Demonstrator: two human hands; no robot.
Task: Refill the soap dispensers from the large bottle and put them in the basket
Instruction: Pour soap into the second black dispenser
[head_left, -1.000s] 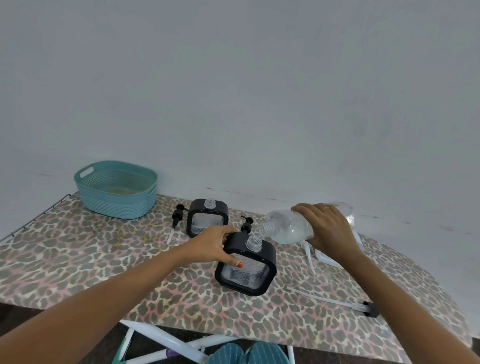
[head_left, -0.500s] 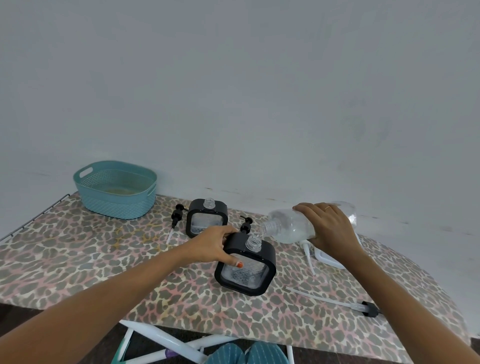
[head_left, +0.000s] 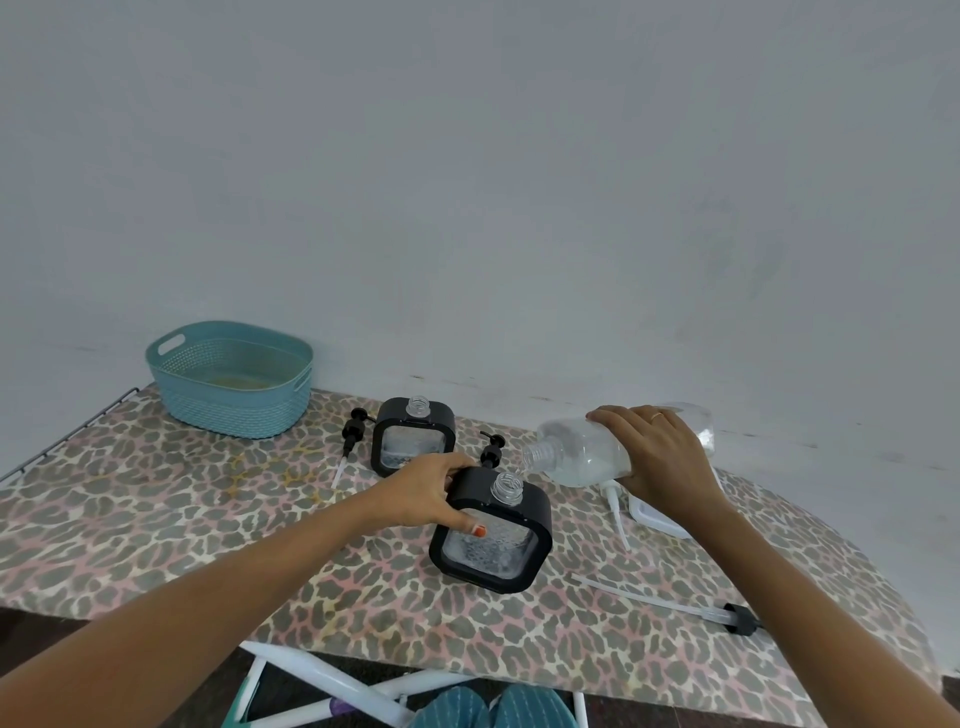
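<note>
Head view, pouring step. The near dispenser (head_left: 491, 535), uncapped, is gripped at its top corner by the left hand (head_left: 426, 491). The bottle (head_left: 576, 457), grasped round its body by the right hand (head_left: 660, 452), is tipped in from 2 o'clock, mouth just above the dispenser's neck. A far dispenser (head_left: 414, 434) stands at 11 o'clock, the basket (head_left: 228, 410) at 10 o'clock. Next, by judgement, a steeper tilt is required, with the mouth centred over the narrow neck.

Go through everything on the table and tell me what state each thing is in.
Near dispenser, upright, uncapped, gripped by left hand.
Far dispenser, upright, uncapped, untouched.
Large bottle, uncapped, tipped over near dispenser's neck, held by right hand.
Basket, holds no dispensers.
Pumps, removed, lying loose.
</note>
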